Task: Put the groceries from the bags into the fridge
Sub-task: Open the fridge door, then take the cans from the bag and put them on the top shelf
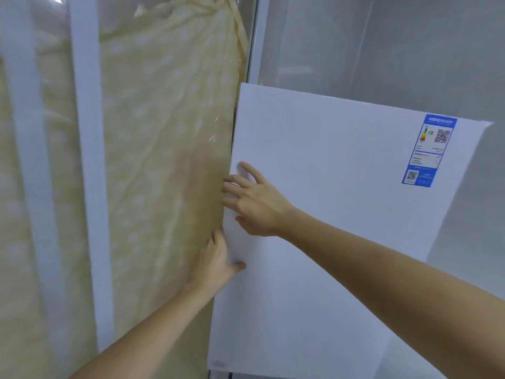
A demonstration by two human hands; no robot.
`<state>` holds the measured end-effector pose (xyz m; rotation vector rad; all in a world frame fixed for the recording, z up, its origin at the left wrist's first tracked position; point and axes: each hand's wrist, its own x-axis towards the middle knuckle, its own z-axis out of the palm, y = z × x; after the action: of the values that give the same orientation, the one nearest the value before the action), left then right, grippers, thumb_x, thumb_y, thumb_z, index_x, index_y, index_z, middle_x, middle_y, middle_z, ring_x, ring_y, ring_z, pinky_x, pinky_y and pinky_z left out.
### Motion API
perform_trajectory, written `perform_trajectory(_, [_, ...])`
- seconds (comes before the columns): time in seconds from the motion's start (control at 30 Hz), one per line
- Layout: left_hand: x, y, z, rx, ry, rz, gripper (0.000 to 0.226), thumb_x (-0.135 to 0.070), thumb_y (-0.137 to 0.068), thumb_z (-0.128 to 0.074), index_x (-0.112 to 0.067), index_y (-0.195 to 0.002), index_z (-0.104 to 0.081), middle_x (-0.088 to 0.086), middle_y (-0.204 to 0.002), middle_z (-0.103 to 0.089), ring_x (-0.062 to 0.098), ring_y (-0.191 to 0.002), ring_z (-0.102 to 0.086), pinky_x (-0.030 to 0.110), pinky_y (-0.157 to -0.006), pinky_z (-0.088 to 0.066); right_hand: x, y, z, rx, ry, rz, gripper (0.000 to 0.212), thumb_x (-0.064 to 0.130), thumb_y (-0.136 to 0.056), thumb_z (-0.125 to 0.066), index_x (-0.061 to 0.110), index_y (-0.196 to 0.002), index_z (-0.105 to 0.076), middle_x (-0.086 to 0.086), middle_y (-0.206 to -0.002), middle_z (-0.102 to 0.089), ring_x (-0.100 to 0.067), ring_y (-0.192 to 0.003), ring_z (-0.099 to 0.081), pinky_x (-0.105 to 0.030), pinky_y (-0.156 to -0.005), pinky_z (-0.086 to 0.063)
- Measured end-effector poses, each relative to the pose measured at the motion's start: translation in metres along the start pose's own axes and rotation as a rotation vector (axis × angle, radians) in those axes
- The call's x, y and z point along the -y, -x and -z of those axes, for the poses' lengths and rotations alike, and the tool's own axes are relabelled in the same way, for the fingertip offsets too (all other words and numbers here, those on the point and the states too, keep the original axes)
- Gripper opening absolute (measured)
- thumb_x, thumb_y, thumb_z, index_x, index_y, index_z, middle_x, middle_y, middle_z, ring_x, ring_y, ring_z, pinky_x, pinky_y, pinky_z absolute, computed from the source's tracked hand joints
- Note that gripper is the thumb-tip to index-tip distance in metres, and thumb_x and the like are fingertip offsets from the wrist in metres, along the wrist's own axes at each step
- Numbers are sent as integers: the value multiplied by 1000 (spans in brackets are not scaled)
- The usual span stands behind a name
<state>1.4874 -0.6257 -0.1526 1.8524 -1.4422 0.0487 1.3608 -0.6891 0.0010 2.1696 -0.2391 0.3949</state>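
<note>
A white fridge door (341, 214) fills the right half of the view and looks closed. A blue energy label (430, 150) is stuck near its top right. My left hand (218, 262) grips the door's left edge low down, fingers curled behind the edge and thumb on the front. My right hand (254, 202) lies on the door front just above, its fingers spread and reaching to the same edge. No grocery bags or groceries are in view.
A pale yellow dotted curtain (164, 160) hangs behind glass directly left of the fridge, with white window frame bars (90, 173) in front of it. A grey wall (396, 50) rises behind the fridge at the upper right.
</note>
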Motion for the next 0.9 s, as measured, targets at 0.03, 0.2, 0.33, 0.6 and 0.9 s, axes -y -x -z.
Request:
perform_trajectory(0.03, [-5, 24, 8, -13, -11, -2, 97, -50, -67, -86, -8, -138, -36, 12, -132, -57, 34, -119, -60, 38, -80, -50, 12, 10, 19, -30, -14, -6, 36, 30, -81, -68, 17, -115, -71, -6, -135, -59, -27, -138, -47, -56, -127, -6])
perform_trajectory(0.2, [-24, 138, 42, -34, -203, -208, 107, -48, -76, -81, -7, -154, -20, 9, -148, -34, 30, -129, -50, 29, -77, -49, 44, 62, 112, -179, -59, -60, 22, 32, -90, -63, 15, -101, -71, -13, -135, -60, -28, -142, -46, -56, -127, -11])
perform_trajectory(0.33, [-42, 197, 57, -81, -247, -394, 126, -59, -74, -79, -8, -161, -2, 13, -163, -14, 34, -144, -38, 43, -107, -47, 58, 109, 174, -252, -59, -96, 20, 27, -94, -54, 14, -98, -68, -11, -128, -63, -27, -139, -50, -59, -125, -16])
perform_trajectory(0.6, [-108, 271, 51, -117, -49, -749, 134, -71, -71, -75, -12, -164, 0, 9, -171, 5, 32, -145, -29, 43, -100, -52, 87, 219, 264, -286, -19, -273, 17, 24, -93, -60, 10, -96, -70, -14, -130, -65, -32, -137, -53, -63, -119, -26])
perform_trajectory(0.9, [-198, 302, 13, -62, 108, -1152, 100, -69, -87, -63, -23, -163, -18, 15, -170, -2, 35, -158, -9, 49, -126, -18, 94, 309, 337, -39, 178, -588, 46, 36, -97, -57, 19, -140, -63, -13, -168, -29, -32, -159, -20, -69, -119, -19])
